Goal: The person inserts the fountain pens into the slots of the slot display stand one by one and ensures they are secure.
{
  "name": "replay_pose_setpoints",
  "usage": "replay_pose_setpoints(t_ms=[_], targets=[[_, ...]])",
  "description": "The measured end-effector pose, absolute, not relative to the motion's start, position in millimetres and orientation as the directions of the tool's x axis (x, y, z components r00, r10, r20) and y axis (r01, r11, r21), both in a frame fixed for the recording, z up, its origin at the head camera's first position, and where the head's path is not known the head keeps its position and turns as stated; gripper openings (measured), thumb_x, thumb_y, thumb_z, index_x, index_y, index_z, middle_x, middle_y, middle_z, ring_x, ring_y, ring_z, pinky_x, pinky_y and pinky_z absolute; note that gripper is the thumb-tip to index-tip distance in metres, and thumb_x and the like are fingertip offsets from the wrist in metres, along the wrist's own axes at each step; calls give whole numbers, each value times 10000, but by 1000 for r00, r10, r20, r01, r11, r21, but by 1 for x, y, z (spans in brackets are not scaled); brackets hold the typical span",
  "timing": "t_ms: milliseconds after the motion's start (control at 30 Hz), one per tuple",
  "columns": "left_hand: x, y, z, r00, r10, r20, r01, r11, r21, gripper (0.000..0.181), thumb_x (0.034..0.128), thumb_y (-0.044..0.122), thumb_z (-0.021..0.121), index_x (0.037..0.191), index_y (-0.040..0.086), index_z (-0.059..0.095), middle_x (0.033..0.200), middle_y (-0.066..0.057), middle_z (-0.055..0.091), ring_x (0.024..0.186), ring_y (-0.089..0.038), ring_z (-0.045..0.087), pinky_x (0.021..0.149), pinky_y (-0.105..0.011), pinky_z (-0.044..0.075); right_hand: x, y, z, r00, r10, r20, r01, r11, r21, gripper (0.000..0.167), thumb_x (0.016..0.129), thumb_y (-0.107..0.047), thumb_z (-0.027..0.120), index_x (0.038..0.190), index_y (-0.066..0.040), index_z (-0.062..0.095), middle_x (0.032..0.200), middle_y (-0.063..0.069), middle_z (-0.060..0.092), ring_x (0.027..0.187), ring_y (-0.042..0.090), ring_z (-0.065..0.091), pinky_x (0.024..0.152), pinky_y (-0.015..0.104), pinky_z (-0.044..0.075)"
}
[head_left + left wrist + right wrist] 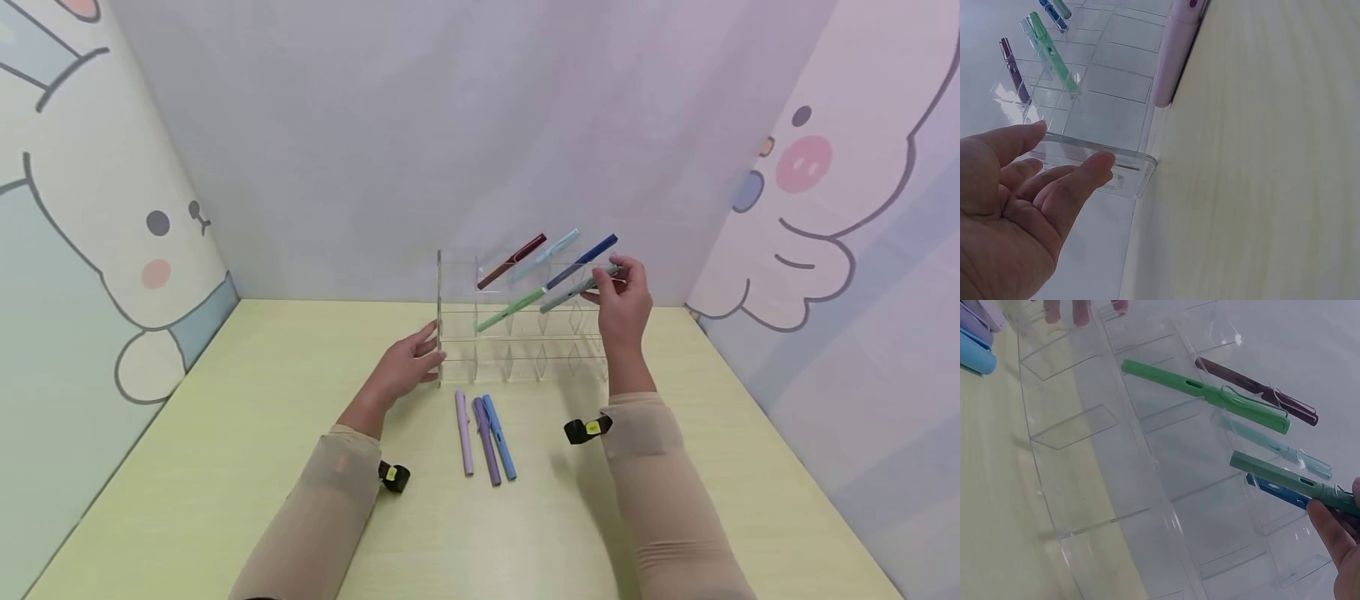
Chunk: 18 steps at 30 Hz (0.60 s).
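Observation:
A clear acrylic pen rack (438, 317) with tiered compartments stands toward the back of the table. At its left end, my left hand (401, 367) touches the side panel with loosely bent fingers. My right hand (627, 312) pinches a grey-green pen (1272, 472) by its clip end, over the rack's right part. In the rack, a dark red pen (512, 262), a light blue pen (551, 252) and a dark blue pen (583, 261) lean in the rear tier. A bright green pen (510, 311) leans in the tier ahead of them.
In front of the rack, a lilac pen (464, 433), a purple pen (487, 442) and a blue pen (500, 437) lie on the pale wood-grain table (300, 350). Curtain-like backdrops (420, 150) with cartoon animals close in the back and sides.

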<state>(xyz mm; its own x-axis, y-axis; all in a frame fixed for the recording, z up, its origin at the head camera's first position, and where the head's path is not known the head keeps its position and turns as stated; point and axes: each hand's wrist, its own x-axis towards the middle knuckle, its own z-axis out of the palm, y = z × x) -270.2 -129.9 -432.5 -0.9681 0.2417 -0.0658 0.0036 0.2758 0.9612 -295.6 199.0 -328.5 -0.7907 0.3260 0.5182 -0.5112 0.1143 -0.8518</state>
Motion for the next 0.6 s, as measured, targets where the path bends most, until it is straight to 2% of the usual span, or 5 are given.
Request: replay_pose_setpoints(t_ms=[167, 267, 433, 600], targets=[[-271, -129, -433, -967, 247, -61, 9, 275, 961, 659, 1003, 277, 584, 1541, 416, 229, 1564, -57, 373, 1284, -283, 551, 921, -352, 577, -301, 197, -342, -809, 302, 505, -486, 141, -863, 256, 940, -67, 653, 1174, 7, 580, 957, 67, 561, 862, 286, 677, 743, 404, 615], [-271, -129, -433, -968, 244, -62, 9, 279, 960, 661, 1004, 269, 584, 1542, 415, 229, 1563, -59, 375, 1280, -282, 555, 915, -349, 580, -310, 198, -355, -824, 285, 490, -466, 152, -872, 299, 942, -83, 656, 1193, 55, 570, 964, 68, 581, 843, 249, 706, 745, 397, 616], [-270, -129, -432, -969, 240, -65, 3, 271, 963, 670, 999, 257, 594, 1545, 402, 234, 1559, -62, 381, 1277, -283, 557, 901, -343, 586, -316, 196, -369, -843, 265, 467, -425, 204, -882, 328, 946, -171, 663, 1182, 47, 594, 952, 69, 617, 808, 130, 716, 741, 305, 622], [-272, -129, -432, -969, 235, -71, -6, 267, 964, 666, 1003, 249, 587, 1542, 411, 231, 1556, -50, 387, 1282, -280, 553, 904, -343, 584, -315, 192, -371, -839, 253, 481, -423, 252, -871, 295, 947, -204, 669, 1108, 41, 644, 963, 151, 658, 788, 127, 709, 731, 244, 619]])
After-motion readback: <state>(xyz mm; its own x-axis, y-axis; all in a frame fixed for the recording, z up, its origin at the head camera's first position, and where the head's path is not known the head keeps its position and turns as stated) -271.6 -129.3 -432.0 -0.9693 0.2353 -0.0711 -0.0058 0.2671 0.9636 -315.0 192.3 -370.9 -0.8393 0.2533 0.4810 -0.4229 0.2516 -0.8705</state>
